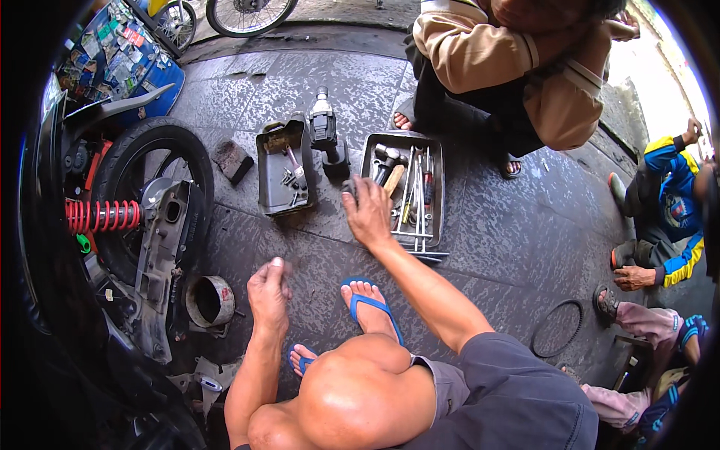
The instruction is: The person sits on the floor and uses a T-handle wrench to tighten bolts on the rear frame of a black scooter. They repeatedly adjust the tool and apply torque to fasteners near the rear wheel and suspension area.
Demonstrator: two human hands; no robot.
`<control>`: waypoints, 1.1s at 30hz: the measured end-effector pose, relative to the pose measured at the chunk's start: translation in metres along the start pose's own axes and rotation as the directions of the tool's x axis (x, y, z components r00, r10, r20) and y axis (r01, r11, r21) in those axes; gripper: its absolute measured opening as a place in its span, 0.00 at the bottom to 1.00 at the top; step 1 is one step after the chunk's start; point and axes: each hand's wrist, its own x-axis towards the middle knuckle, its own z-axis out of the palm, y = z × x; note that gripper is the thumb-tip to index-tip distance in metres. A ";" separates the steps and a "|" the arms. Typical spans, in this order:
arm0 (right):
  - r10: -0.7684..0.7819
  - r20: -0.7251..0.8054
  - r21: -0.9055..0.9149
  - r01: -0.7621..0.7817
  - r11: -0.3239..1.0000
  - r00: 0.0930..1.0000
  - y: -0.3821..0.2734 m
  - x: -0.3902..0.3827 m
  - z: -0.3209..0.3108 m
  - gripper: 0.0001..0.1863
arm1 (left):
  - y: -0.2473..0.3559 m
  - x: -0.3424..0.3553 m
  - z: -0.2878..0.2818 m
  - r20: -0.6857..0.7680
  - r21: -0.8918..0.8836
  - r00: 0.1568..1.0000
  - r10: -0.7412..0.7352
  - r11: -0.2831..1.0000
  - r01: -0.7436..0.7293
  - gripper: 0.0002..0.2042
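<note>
The tool tray (440, 196) sits on the dark floor, a hammer (390, 154) and slim metal rods (419, 202) in it. Over its left edge is the right hand (368, 212) — fingers bent and partly spread, a small dark piece (349, 187) at the tips; gripped or not, I can't tell. The left hand (268, 294) is half curled, blurred at the fingers, its contents unclear to me. Left of the tray stands a power wrench (323, 129), then a pan (271, 174) of bolts — farther left, a black wheel (199, 176).
</note>
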 end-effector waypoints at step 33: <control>0.122 0.511 0.593 -0.451 0.667 0.851 0.011 0.037 -0.197 0.45 | 0.002 -0.128 -0.058 0.120 0.129 0.978 0.168 0.975 -0.183 0.16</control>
